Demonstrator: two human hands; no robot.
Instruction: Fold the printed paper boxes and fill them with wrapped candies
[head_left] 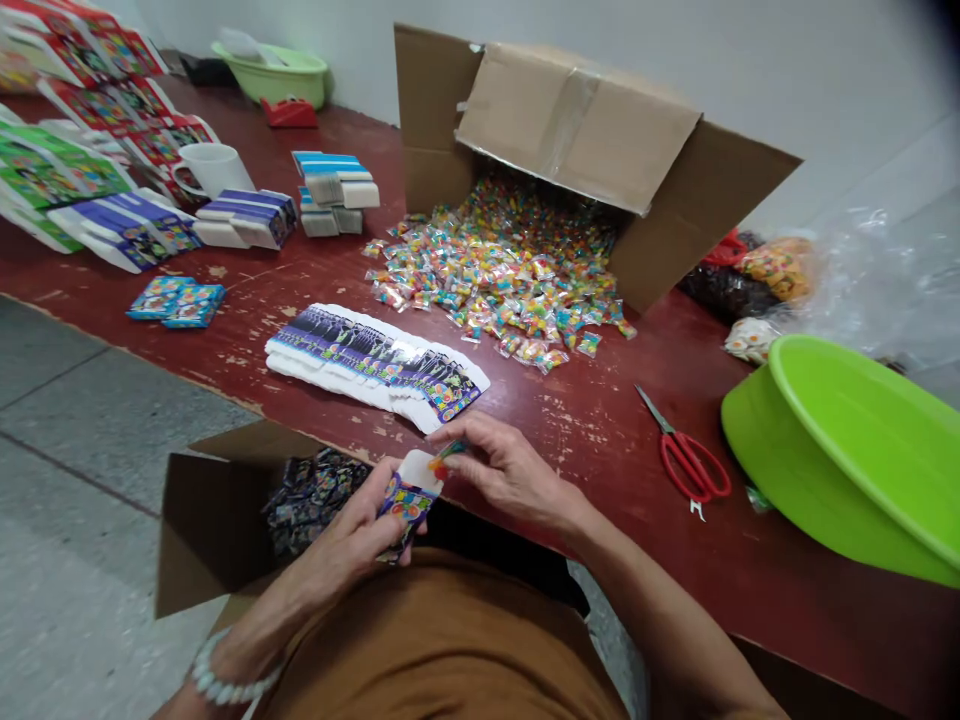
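Note:
My left hand (367, 520) is closed around a small purple printed candy box (409, 500), its white top flap standing up. At the mouth of that box, my right hand (495, 465) pinches a small clear packet of colourful candy (448, 457). Just beyond my hands lies a fanned row of flat purple boxes (375, 355) on the red table (585, 430). Behind the row, a heap of wrapped candy packets (510, 280) spills out of a large cardboard carton (577, 125) tipped on its side.
Red scissors (690, 465) and a green basin (795, 470) are on the right. Below the table edge stands an open carton (202, 530) with dark packets. Stacked boxes (247, 215), blue packs (176, 302) and a white mug (214, 170) occupy the left.

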